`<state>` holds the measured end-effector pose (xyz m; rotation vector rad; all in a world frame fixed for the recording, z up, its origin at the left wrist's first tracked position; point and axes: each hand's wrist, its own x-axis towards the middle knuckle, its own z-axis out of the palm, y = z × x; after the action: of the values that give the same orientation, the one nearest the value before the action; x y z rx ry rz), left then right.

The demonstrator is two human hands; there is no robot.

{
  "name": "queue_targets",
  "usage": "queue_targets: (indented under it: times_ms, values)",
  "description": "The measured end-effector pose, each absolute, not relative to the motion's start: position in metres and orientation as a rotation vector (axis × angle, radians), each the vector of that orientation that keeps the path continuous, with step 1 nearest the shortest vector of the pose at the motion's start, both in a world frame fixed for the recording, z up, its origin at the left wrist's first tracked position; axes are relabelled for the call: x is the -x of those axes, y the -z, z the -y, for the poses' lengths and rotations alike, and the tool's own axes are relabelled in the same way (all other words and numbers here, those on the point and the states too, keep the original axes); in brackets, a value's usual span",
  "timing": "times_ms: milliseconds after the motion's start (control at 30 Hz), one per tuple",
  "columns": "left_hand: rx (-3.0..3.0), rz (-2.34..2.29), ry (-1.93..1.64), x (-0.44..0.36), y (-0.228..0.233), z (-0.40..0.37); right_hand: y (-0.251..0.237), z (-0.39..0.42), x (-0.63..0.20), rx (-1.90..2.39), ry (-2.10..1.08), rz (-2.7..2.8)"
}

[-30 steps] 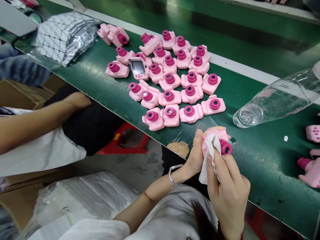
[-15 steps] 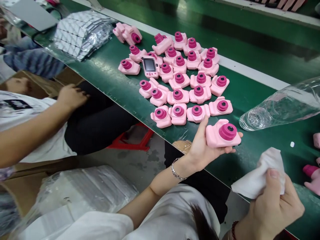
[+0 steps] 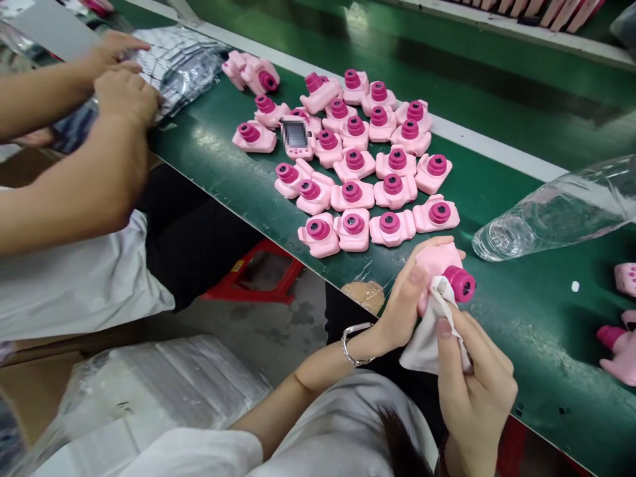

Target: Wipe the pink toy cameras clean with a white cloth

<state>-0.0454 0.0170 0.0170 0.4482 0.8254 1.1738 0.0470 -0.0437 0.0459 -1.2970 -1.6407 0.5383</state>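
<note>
Pink toy camera (image 3: pixel 440 265), with its magenta lens barrel (image 3: pixel 461 283) pointing right and slightly down, sits just above the near edge of the green belt (image 3: pixel 521 199), gripped by the left hand (image 3: pixel 405 301): the thumb presses on its near face while the other fingers (image 3: pixel 437 242) curl over the top, closed snugly around the body. A white cloth (image 3: pixel 430 331) is pushed up against the camera's front, just beside the lens barrel, and the right hand (image 3: pixel 474 384) pinches it, with thumb and fingers clenched on the fabric and the thumb tip lying on the cloth close to the lens (the rest of the cloth hangs loose below the left palm). A metal bracelet (image 3: pixel 355 341) circles the left wrist. Just beyond the held camera, a cluster of finished pink cameras (image 3: pixel 362 159) lies lens-up in rough rows on the belt, one of them turned screen-up. To the right, a clear plastic bag (image 3: pixel 551 212) lies on its side, and a few more pink parts (image 3: pixel 621 338) rest at the right edge. At the far left, another person's two hands (image 3: pixel 116 73) rest on a shiny packet of white pieces (image 3: pixel 173 56). Below the belt stands a red stool (image 3: pixel 258 271).
</note>
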Motion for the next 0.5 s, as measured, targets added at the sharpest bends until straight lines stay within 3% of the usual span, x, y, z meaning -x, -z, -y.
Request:
queue_targets:
  times_ms: [200, 333, 500]
  values:
    - [-0.534, -0.816, -1.336, 0.045, -0.021, -0.024, -0.034, 0.042, -0.053, 1.528, -0.577, 1.628]
    - [-0.336, -0.846, -1.513, 0.05, -0.044, -0.032, -0.017, 0.033, -0.063, 1.66, -0.835, 1.568]
    - [-0.142, -0.794, -1.42, 0.052, -0.054, -0.039, -0.019, 0.04, -0.071, 1.725, -0.807, 1.196]
